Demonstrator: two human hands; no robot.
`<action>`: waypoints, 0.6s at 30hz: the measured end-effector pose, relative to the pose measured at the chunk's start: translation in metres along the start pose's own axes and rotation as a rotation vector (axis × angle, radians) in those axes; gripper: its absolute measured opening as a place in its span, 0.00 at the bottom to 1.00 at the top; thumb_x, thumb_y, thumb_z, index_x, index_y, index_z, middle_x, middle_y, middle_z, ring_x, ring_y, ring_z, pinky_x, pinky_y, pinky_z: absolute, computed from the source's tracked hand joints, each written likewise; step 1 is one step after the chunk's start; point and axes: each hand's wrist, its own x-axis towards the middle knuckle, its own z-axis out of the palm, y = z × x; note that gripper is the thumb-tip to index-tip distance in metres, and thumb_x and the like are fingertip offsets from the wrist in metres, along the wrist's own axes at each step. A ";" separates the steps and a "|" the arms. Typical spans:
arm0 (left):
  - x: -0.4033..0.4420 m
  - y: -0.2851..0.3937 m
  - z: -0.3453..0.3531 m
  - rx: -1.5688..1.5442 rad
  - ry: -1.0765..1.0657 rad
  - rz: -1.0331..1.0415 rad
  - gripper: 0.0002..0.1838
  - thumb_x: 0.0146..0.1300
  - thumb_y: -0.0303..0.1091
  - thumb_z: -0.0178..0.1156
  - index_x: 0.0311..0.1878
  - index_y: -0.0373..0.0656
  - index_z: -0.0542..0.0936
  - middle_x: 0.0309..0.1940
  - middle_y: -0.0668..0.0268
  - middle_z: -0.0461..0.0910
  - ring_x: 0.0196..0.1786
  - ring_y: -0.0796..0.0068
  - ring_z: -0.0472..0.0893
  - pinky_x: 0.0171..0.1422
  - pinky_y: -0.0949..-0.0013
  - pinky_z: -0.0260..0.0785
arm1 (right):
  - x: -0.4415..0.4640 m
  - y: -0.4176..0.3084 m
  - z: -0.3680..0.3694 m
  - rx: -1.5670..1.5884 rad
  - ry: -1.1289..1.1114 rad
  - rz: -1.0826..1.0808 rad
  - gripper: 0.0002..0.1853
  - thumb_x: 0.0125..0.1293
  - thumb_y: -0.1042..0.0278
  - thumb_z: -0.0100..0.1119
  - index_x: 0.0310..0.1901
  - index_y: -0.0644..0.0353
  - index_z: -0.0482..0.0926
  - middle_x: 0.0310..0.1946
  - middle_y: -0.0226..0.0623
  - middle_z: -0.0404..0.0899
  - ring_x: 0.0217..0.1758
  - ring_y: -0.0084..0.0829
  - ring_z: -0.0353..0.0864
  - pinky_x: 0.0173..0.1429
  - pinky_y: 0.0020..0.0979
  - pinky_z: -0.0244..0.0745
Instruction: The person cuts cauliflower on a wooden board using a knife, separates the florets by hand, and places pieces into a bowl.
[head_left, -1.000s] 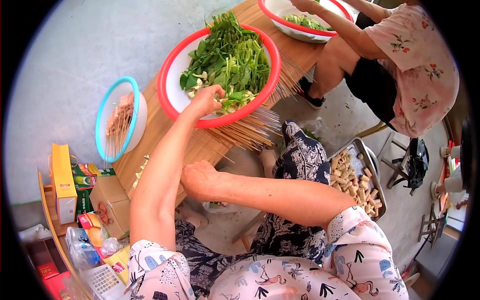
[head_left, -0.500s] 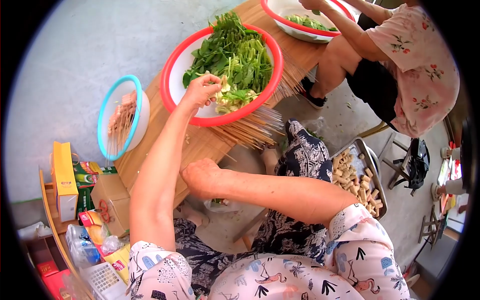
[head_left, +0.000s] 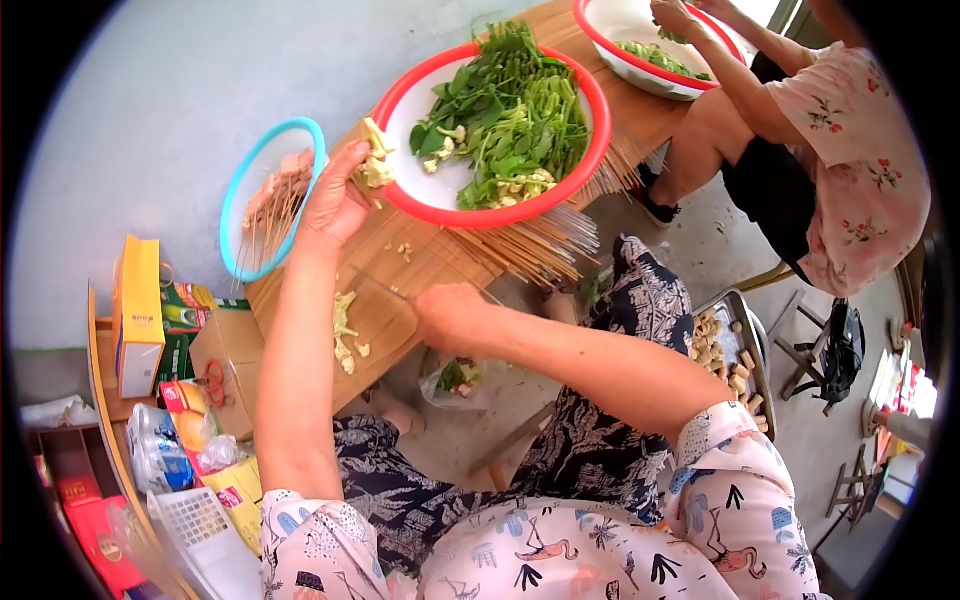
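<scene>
Just left of the red-rimmed basin, my left hand is closed around pale cauliflower pieces with stalks. Leafy greens in bundles fill much of the basin, with more cauliflower at its near side. My right hand is a fist near the table's front edge, closed on a knife whose thin blade points left over the wood. Loose cauliflower bits lie on the wooden table between my arms.
A blue-rimmed basin with skewered pinkish pieces stands at left. Wooden skewers stick out beneath the red-rimmed basin. Another person works at a second basin. A metal tray of cut pieces sits at right, boxes at lower left.
My left hand has moved out of the basin to the left, now with cauliflower in it. The knife and the cauliflower bits on the table have come into sight. The view has shifted.
</scene>
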 end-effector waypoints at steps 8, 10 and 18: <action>-0.090 -0.032 -0.108 0.097 0.190 -0.039 0.14 0.62 0.39 0.67 0.50 0.51 0.80 0.43 0.70 0.83 0.42 0.75 0.83 0.38 0.68 0.77 | 0.004 0.027 -0.010 -0.050 0.077 0.109 0.14 0.61 0.69 0.52 0.44 0.66 0.81 0.41 0.55 0.84 0.47 0.51 0.85 0.51 0.47 0.80; -0.104 -0.058 -0.131 0.246 0.282 -0.173 0.13 0.61 0.40 0.68 0.47 0.51 0.81 0.42 0.72 0.83 0.37 0.78 0.81 0.34 0.70 0.74 | 0.005 0.034 -0.010 -0.046 0.126 0.145 0.14 0.63 0.66 0.51 0.44 0.66 0.80 0.42 0.58 0.83 0.47 0.52 0.84 0.51 0.48 0.79; -0.081 -0.140 -0.158 1.004 0.107 -0.338 0.15 0.59 0.36 0.67 0.49 0.42 0.83 0.32 0.69 0.84 0.33 0.81 0.80 0.31 0.74 0.69 | -0.006 0.032 -0.016 -0.045 0.149 0.117 0.14 0.63 0.64 0.50 0.44 0.66 0.74 0.39 0.58 0.81 0.48 0.57 0.80 0.53 0.52 0.73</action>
